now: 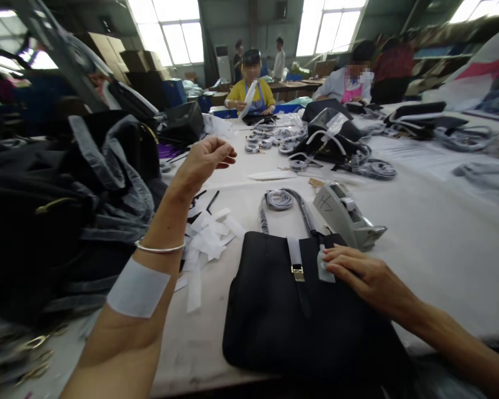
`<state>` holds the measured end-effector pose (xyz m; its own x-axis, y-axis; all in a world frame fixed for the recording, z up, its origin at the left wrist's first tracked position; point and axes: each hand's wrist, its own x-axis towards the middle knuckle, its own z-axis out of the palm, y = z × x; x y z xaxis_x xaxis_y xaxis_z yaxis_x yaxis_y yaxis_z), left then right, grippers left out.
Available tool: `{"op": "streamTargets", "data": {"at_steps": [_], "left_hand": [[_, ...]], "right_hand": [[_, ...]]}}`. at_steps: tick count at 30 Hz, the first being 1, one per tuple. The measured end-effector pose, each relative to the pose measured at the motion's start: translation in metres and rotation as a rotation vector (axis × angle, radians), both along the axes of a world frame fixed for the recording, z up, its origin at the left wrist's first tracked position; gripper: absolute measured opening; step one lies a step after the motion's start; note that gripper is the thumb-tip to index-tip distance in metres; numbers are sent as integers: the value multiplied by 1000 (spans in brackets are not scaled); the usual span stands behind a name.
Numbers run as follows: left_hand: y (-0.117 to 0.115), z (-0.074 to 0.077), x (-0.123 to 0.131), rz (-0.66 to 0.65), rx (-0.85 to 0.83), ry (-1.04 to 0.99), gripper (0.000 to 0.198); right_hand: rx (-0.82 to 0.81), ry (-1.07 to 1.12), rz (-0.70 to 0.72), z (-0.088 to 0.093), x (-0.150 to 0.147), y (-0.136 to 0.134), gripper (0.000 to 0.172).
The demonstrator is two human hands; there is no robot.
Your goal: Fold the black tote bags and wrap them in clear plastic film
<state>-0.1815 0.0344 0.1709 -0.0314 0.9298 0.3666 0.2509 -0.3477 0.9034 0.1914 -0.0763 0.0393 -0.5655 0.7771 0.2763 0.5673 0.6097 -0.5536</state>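
A black handbag lies flat at the table's front, its flap strap fitted with a gold buckle and a strip of white wrapping. My right hand rests on the bag's upper right, thumb and fingertips gripping the edge of a small translucent tag. Raised over the table, left of the bag, my left hand has loosely bent fingers with nothing visible in them. A white paper patch sticks to my left forearm, below a bangle. Wrapped handles stretch behind the bag.
Loose white paper pieces lie left of the bag. Behind its right corner stands a grey tape dispenser. Black bags with wrapped straps crowd the left. Coiled straps and more bags lie farther back, where co-workers sit.
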Motion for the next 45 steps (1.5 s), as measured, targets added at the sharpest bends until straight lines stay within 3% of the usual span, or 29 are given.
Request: {"op": "streamTargets", "data": {"at_steps": [4,8,10,12,13,15,17,19,22,24,26,29,34,38,41,45], "left_hand": [[-43,18,-19,-22,46,-197,23],[-76,63,-17,-58,245,-409,31],[-94,79,-13,-109,345,-403,34],[-112,78,-10,-112,381,-296,28],[-120,68,-9,-92,347,-216,24],[-135,30,-11,-5,152,-19,23],[-147,-30,-15,91,-110,245,25],[-159,-97,-20,209,-282,473,28],[-180,-181,-25,289,-287,693,35],[-194,-213,-26,338,-238,834,42],[-203,-226,-26,378,-215,941,46],[-202,-221,-22,423,-219,1033,46],[-185,-190,0,504,-226,970,33],[-181,-167,34,315,-442,644,41],[-181,-165,55,240,-597,578,47],[-178,-174,64,320,-640,641,49]], "right_hand": [[35,24,70,8,-21,-31,18],[67,9,265,19,-53,-52,18],[97,-9,314,20,-58,-63,19],[124,-41,298,16,-53,-74,24],[134,-64,278,11,-48,-80,32],[138,-123,253,-2,-38,-89,54],[120,-196,260,-17,-30,-93,73],[90,-251,281,-30,-25,-93,78],[72,-291,330,-43,-19,-91,80],[71,-310,377,-47,-15,-91,90],[77,-320,423,-50,-11,-91,95],[87,-325,490,-50,-8,-86,90],[44,-351,554,-41,-7,-70,85],[51,-352,592,-31,-2,-65,76],[148,-278,560,-25,8,-64,60],[302,-162,315,-21,28,-69,48]]}}
